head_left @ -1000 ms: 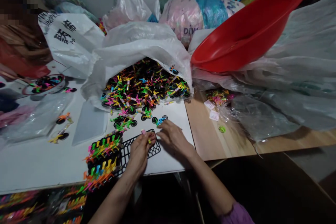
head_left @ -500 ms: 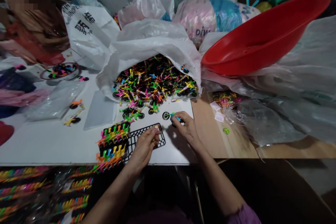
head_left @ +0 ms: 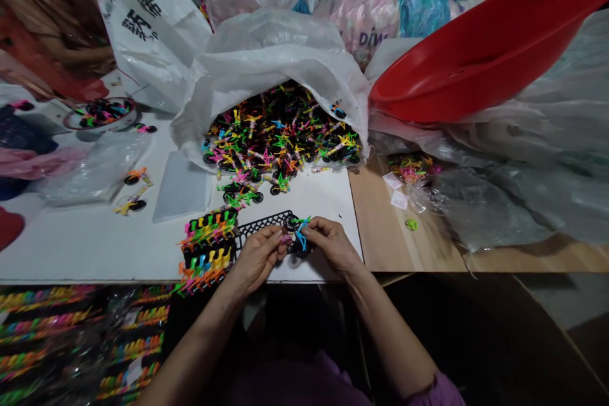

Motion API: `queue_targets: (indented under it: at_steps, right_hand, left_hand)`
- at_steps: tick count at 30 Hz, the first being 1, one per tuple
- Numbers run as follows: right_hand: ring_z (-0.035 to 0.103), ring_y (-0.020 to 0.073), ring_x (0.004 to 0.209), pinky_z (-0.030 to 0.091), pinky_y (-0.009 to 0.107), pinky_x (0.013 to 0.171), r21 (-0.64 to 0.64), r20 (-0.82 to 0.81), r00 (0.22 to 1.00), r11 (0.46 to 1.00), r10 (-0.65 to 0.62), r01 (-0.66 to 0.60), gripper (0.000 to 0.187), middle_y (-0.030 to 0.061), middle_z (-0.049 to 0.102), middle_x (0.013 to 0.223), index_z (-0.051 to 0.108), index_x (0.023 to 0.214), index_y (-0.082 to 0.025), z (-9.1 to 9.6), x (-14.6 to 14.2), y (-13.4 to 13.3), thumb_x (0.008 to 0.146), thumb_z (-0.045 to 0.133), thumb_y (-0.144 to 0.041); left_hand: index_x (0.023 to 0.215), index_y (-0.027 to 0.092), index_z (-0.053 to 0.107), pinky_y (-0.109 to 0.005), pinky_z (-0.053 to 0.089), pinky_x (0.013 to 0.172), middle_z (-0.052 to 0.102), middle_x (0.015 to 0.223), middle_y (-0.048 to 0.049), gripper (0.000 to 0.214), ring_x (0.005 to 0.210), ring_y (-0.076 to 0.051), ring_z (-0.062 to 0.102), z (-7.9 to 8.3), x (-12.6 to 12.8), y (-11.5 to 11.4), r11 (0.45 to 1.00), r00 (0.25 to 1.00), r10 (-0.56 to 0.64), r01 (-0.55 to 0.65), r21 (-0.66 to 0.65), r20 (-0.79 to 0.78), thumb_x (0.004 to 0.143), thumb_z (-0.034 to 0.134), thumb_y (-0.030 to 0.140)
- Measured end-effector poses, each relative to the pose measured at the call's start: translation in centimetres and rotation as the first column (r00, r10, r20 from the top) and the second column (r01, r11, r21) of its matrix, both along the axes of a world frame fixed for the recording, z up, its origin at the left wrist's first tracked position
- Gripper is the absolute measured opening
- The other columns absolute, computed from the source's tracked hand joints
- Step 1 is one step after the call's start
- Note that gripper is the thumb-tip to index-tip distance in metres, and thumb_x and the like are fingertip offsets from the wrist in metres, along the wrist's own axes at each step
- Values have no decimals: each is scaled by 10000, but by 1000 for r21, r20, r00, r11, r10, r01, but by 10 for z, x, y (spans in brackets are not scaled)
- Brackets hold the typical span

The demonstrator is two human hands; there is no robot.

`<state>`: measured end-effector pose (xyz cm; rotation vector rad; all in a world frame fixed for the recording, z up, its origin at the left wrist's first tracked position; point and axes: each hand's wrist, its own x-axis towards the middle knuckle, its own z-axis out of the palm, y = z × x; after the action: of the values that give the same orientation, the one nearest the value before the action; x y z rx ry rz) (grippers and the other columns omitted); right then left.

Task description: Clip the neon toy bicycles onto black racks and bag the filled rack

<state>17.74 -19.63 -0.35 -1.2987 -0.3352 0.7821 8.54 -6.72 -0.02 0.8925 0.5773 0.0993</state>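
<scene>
My right hand (head_left: 332, 243) pinches a tiny blue toy bicycle (head_left: 299, 233) with black wheels, held just over the right end of a black grid tray (head_left: 264, 223). My left hand (head_left: 257, 256) is closed beside it, fingertips on a small pink piece that touches the bicycle. The tray's left part carries rows of coloured bicycles (head_left: 209, 247). An open white sack (head_left: 266, 70) behind the tray spills a heap of small bicycles (head_left: 280, 139) onto the white board.
A red basin (head_left: 485, 51) leans at the back right over clear plastic bags (head_left: 514, 177). Loose bicycles (head_left: 130, 190) and a bowl of them (head_left: 99, 114) lie at the left, near another person. Packed strips of bicycles (head_left: 71, 342) sit below the table edge.
My right hand picked a blue bicycle from beside the heap and carried it back to the tray. My left hand rose from the tray to meet it.
</scene>
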Motion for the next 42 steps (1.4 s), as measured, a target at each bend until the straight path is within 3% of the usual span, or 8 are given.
queue_targets:
  at_steps: [8, 12, 16, 25, 31, 35, 39, 42]
  right_hand:
    - [417, 56, 455, 317, 180, 444, 43, -139, 990, 999, 22, -16, 326, -48, 519, 546, 551, 638, -156, -8, -7, -2, 607, 743, -416]
    - [399, 60, 458, 306, 185, 447, -49, -41, 991, 991, -130, 128, 301, -54, 498, 518, 536, 630, -159, -10, -16, 3, 624, 709, -405]
    - [380, 67, 465, 297, 193, 451, -163, 157, 963, 956, -221, 246, 246, -59, 468, 507, 528, 637, -162, -9, -21, 11, 658, 652, -374]
    - [502, 110, 576, 377, 218, 538, -304, 422, 895, 953, 144, -10, 207, -6, 590, 637, 628, 754, -147, -4, 12, 0, 786, 553, -337]
    - [552, 175, 849, 426, 275, 721, -235, 820, 572, 911, -1, 338, 232, 83, 608, 949, 610, 1010, -169, 14, -12, -1, 864, 486, -300]
    - [547, 148, 661, 402, 254, 622, -390, 732, 675, 871, 96, 299, 215, 44, 629, 768, 653, 874, -188, 2, -38, 3, 848, 513, -348]
    - [509, 135, 558, 385, 237, 540, -400, 479, 878, 891, 3, 215, 227, 5, 600, 625, 641, 766, -161, -15, -39, 21, 777, 529, -357]
    - [552, 159, 646, 434, 258, 607, -251, 403, 910, 945, -96, 210, 267, 29, 625, 720, 641, 796, -145, -15, -40, 39, 752, 544, -390]
  left_hand:
    - [732, 146, 596, -157, 341, 469, 522, 570, 39, 322, 489, -50, 432, -5, -4, -9, 981, 999, -20, 26, 191, -29, 603, 750, 396]
    - [773, 179, 649, -209, 398, 602, 582, 657, 2, 169, 628, -112, 503, -15, -9, -18, 756, 995, 94, -88, 649, 25, 743, 617, 343]
    - [775, 201, 662, -256, 410, 734, 622, 776, -28, 138, 765, -167, 538, -20, -10, -26, 633, 978, 187, -194, 750, 96, 765, 581, 312]
    - [999, 169, 582, -243, 469, 653, 642, 857, -41, 432, 723, -135, 608, -15, -1, -26, 981, 995, 37, -19, 195, -91, 692, 661, 462]
    - [861, 181, 548, -263, 485, 691, 641, 780, 8, 363, 691, -123, 624, -9, 4, -18, 972, 975, 216, -219, -91, -46, 600, 750, 331]
    - [849, 181, 560, -257, 478, 732, 647, 800, 2, 287, 751, -125, 618, -18, 5, -28, 949, 952, 304, -300, -99, 28, 642, 714, 309]
    - [1028, 196, 614, -312, 410, 941, 626, 1095, -56, 353, 1048, -193, 559, -5, -6, -36, 942, 971, 219, -236, 237, 96, 682, 657, 252]
    - [1091, 219, 619, -346, 306, 1050, 540, 1254, -49, 398, 1198, -223, 447, 28, -33, -11, 663, 981, 104, -190, 725, 162, 693, 634, 196]
